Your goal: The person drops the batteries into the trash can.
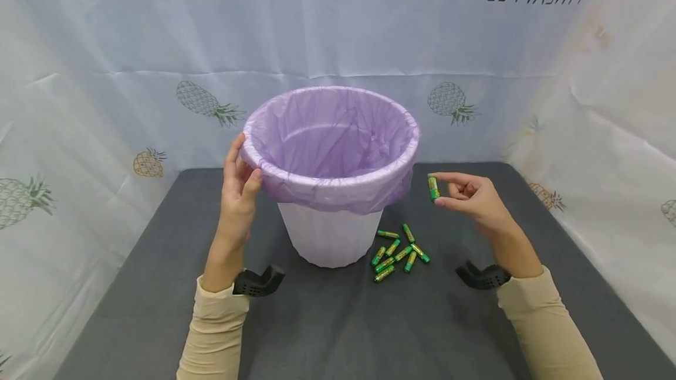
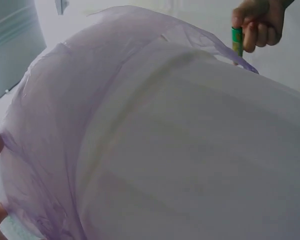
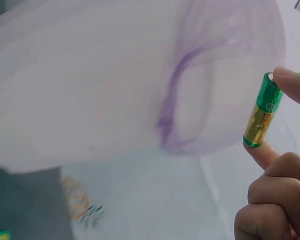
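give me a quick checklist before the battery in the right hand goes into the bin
1. Battery held firmly: the right hand pinches the battery end to end between thumb and forefinger. Ok.
2. Bin steadied: the left hand grips the rim of the bin. Ok.
3. Liner in place: the purple bag is folded over the rim all round and the mouth is open. Ok.
4. Battery over the opening: it is beside the rim, outside it, at about rim height. Not ok yet.
5. Path free: nothing lies between battery and rim. Ok.
6. Remaining batteries within reach: they lie loose on the mat by the bin's base. Ok.
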Demonstrator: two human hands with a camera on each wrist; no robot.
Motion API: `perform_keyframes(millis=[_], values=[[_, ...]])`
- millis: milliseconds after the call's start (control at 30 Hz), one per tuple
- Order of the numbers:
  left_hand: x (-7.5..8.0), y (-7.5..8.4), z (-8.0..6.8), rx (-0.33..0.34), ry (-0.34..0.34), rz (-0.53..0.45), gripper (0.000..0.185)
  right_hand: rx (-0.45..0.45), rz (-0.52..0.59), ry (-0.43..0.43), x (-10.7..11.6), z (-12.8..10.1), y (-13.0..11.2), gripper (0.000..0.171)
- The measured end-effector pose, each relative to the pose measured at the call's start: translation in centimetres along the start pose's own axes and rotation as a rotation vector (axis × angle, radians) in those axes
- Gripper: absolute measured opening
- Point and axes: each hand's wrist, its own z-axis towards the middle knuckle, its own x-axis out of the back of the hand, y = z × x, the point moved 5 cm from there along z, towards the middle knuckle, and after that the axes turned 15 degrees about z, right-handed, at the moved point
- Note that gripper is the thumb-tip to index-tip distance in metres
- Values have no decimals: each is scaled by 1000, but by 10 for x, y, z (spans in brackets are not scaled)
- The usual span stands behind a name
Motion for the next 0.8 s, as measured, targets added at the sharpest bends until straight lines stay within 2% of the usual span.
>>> perform_keyframes(millis=[133,433,633,800], values=[[2,1,0,13,-6,10,65,57,31,-1,-10,10,-19,49],[0,2,-1,38,-19,23,65,117,80,9,-23,29,-50,44],[0,0,0,30,-41,12,63,133,97,5,-31,38,-62,43],[-1,1,1,19,-24,2,63,107,90,72,-36,47,-64,41]])
